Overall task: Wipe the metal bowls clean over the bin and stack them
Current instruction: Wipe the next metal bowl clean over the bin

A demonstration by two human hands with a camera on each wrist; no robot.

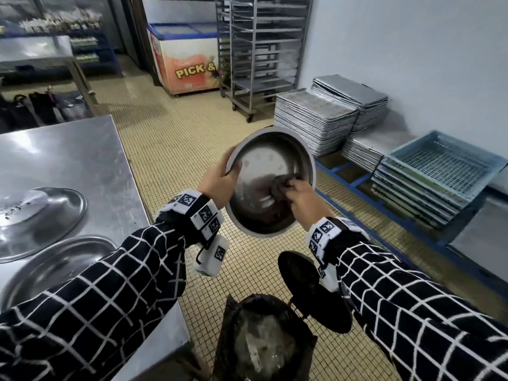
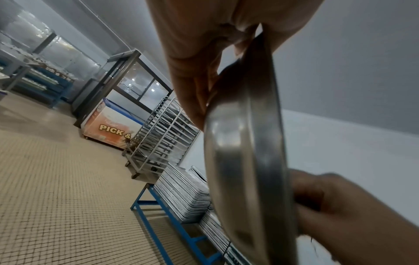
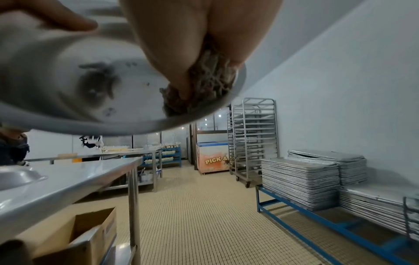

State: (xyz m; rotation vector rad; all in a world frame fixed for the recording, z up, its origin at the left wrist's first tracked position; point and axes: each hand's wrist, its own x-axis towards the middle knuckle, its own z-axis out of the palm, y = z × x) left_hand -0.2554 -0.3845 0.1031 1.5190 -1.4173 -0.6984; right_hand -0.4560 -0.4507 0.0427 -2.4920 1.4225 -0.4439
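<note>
A round metal bowl (image 1: pixel 264 166) is tilted toward me in mid-air, above the floor beyond the bin (image 1: pixel 264 342). My left hand (image 1: pixel 220 180) grips its left rim, thumb inside; the rim (image 2: pixel 260 143) shows edge-on in the left wrist view. My right hand (image 1: pixel 299 196) holds a dark scrubbing wad (image 1: pixel 280 188) and presses it against the bowl's inner wall at the right; the wad (image 3: pixel 204 84) looks fibrous against the bowl (image 3: pixel 68 80). Two more metal bowls (image 1: pixel 35 218) (image 1: pixel 55 268) sit on the steel table (image 1: pixel 82 149) at my left, the farther one upside down.
The bin's black lid (image 1: pixel 310 287) stands open behind it. At the right, baking trays (image 1: pixel 316 119) and blue crates (image 1: pixel 439 166) are stacked on a low blue frame (image 1: pixel 354 180). A tray rack (image 1: pixel 261 50) and a chest freezer (image 1: pixel 187 56) stand far ahead. A cardboard box (image 3: pixel 75 233) sits under the table.
</note>
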